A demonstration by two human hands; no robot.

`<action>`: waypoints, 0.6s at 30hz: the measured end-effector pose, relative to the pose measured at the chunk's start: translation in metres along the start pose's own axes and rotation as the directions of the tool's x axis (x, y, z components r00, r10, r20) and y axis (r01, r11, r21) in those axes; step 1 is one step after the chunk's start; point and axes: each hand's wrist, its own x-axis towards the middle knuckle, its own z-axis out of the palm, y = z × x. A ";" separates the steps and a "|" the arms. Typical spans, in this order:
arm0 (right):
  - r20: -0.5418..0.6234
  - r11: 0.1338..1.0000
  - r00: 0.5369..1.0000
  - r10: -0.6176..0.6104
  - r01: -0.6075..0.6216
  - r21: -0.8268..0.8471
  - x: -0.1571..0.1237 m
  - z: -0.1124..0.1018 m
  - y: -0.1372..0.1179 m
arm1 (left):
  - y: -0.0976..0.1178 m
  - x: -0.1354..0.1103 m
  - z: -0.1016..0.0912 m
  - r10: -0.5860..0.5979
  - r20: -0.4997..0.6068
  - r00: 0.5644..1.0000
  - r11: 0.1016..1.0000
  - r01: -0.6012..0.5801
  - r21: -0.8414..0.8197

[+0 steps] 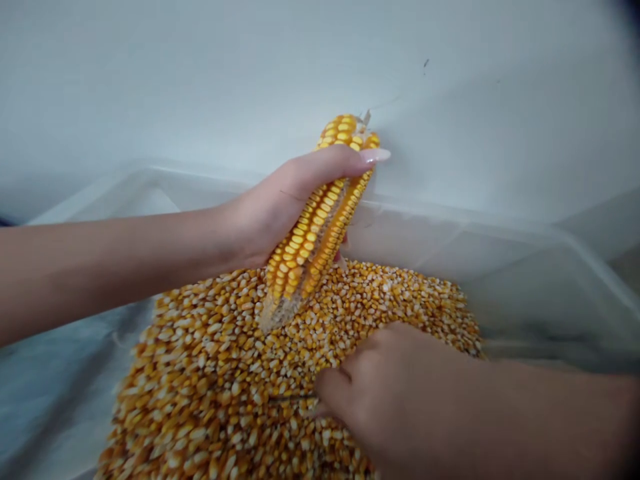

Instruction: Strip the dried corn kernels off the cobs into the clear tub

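My left hand (pixel 295 193) is wrapped around an ear of corn (pixel 320 233), thumb across its upper part. The ear tilts, its bare tip pointing down to the left over loose corn kernels (pixel 215 373). A strip without kernels runs along its length, between rows of yellow kernels. Lower right, my right hand (pixel 380 393) is closed in a fist just above the kernels, slightly blurred. From its fingers a thin dark rod (pixel 293 398) sticks out to the left; its handle is hidden in the fist, so its kind does not show.
A translucent plastic bin (pixel 415 233) holds the kernels, its rim running behind both hands. Behind it rises a pale wall (pixel 200 80) close to the ear's upper end. The bin's right side wall (pixel 595 267) stands beyond my right forearm.
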 end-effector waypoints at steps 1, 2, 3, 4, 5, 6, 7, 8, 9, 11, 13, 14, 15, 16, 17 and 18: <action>0.007 1.000 1.000 0.022 -0.022 -0.002 0.000 -0.001 -0.001 | 0.000 0.000 0.000 -0.001 0.002 1.000 1.000 0.001 0.002; -0.022 0.998 0.998 0.055 -0.055 -0.011 -0.001 -0.003 -0.001 | 0.000 0.000 0.000 0.001 0.009 1.000 1.000 -0.001 0.003; -0.069 0.996 0.994 0.087 -0.088 -0.017 -0.003 -0.005 -0.001 | 0.000 0.000 0.000 0.004 0.016 1.000 1.000 -0.004 -0.001; -0.120 0.993 0.986 0.114 -0.117 -0.016 -0.006 -0.008 -0.001 | 0.000 0.000 0.001 0.007 0.023 1.000 1.000 -0.007 -0.007; -0.166 0.989 0.975 0.145 -0.150 -0.013 -0.008 -0.010 0.000 | 0.000 0.000 0.001 0.009 0.028 1.000 1.000 -0.009 -0.012; -0.202 0.985 0.965 0.169 -0.174 -0.009 -0.011 -0.012 0.001 | 0.000 0.000 0.001 0.012 0.030 0.999 1.000 -0.012 -0.016; -0.220 0.982 0.958 0.184 -0.190 -0.004 -0.013 -0.014 0.002 | 0.000 0.000 0.001 0.013 0.028 1.000 1.000 -0.012 -0.017; -0.227 0.981 0.955 0.191 -0.196 0.000 -0.015 -0.015 0.002 | 0.000 0.000 0.002 0.011 0.024 1.000 1.000 -0.011 -0.017; -0.224 0.979 0.954 0.197 -0.202 0.005 -0.016 -0.016 0.003 | 0.000 0.000 0.002 0.009 0.019 1.000 1.000 -0.009 -0.015; -0.217 0.978 0.955 0.203 -0.207 0.006 -0.016 -0.015 0.004 | 0.001 0.000 0.002 0.011 0.008 1.000 1.000 -0.011 -0.015; -0.238 0.976 0.948 0.210 -0.219 -0.013 -0.015 -0.012 0.004 | 0.002 0.000 0.002 0.014 0.011 1.000 1.000 -0.014 -0.016; -0.264 0.974 0.942 0.208 -0.224 -0.029 -0.015 -0.011 0.004 | 0.002 0.000 0.002 0.017 0.017 1.000 1.000 -0.017 -0.013; -0.292 0.972 0.934 0.206 -0.229 -0.046 -0.015 -0.010 0.005 | 0.002 0.001 0.002 0.017 0.023 1.000 1.000 -0.017 -0.007; -0.314 0.972 0.928 0.199 -0.229 -0.060 -0.015 -0.009 0.005 | 0.002 0.001 0.001 0.016 0.027 1.000 1.000 -0.016 0.000; -0.325 0.970 0.924 0.200 -0.234 -0.069 -0.015 -0.009 0.004 | 0.001 0.001 0.001 0.013 0.028 1.000 1.000 -0.014 0.007; -0.328 0.970 0.924 0.198 -0.233 -0.069 -0.016 -0.009 0.004 | 0.001 0.001 0.001 0.010 0.027 1.000 1.000 -0.010 0.012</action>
